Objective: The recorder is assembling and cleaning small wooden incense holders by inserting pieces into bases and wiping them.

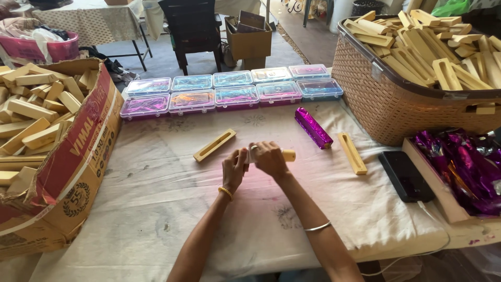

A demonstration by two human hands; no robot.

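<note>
While both hands are closed on the wooden piece (286, 155) above the cloth (156, 198) — left hand (234, 169), right hand (269, 158) — it looks light, stiff, smooth; holding its long sides seems safest.

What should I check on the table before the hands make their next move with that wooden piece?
1. Both hands on the piece: left hand and right hand close on the wooden piece. Ok.
2. Piece seen whole: only its end shows past the fingers. Cannot tell.
3. Spare slotted wooden tray lies free on the cloth, left of the hands. Ok.
4. Purple foil-wrapped stick lies apart from the hands. Ok.
5. Second wooden tray lies beside the black phone, not touching it. Ok.
6. Plastic boxes sit in two rows, lids shut. Ok.
</note>
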